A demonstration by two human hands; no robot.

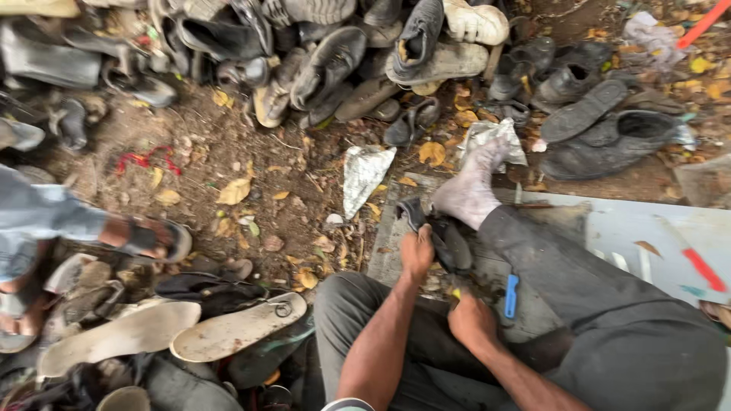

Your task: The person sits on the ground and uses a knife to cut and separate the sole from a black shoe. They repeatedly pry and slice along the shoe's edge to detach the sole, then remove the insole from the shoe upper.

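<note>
Black shoe (444,240) — long axis up-left | left hand (417,253) fingers grip it | right hand (472,320) fingers closed

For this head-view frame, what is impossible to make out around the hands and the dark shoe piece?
- Right hand: whether it grips anything; its fingers curl downward, out of sight.
- Dark shoe piece: its near end, covered by the left hand.
- Blue tool: its tip, hidden by debris.
- Shoe pile: cut by the top edge.
</note>
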